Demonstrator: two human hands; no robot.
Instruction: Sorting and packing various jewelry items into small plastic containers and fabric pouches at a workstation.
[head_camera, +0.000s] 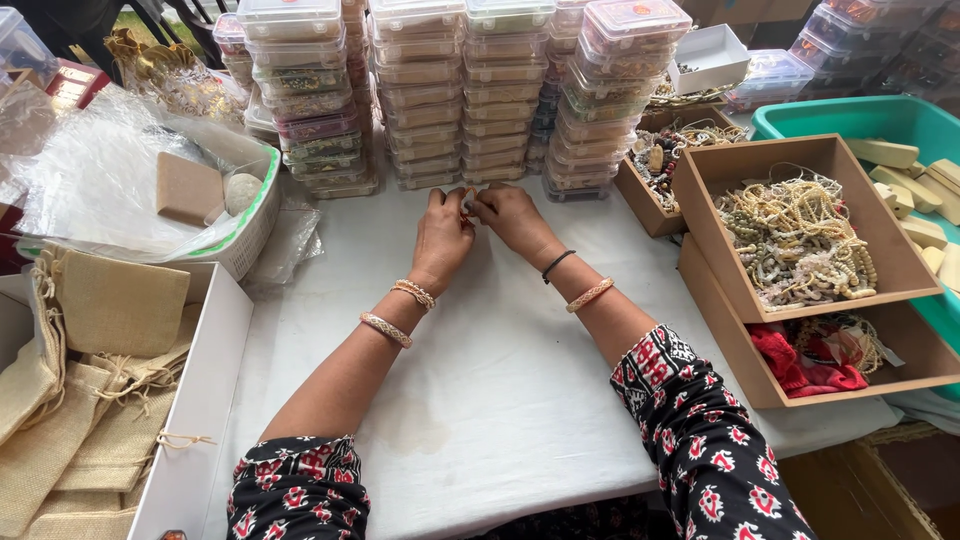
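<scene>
My left hand (440, 232) and my right hand (513, 217) meet at the far side of the white table (500, 400), fingertips pinched together on a small thin orange-brown piece (468, 203) held between them. What that piece is stays too small to tell. Both wrists wear bangles, and the right also carries a black band. Just beyond my fingers rise stacks of clear plastic boxes (440, 90) filled with jewellery.
Wooden trays at the right hold cream bead strings (800, 240) and red cloth (800, 365). A teal bin (880, 120) stands behind them. At the left are a white box of jute pouches (90, 400) and a basket with plastic wrap (150, 190).
</scene>
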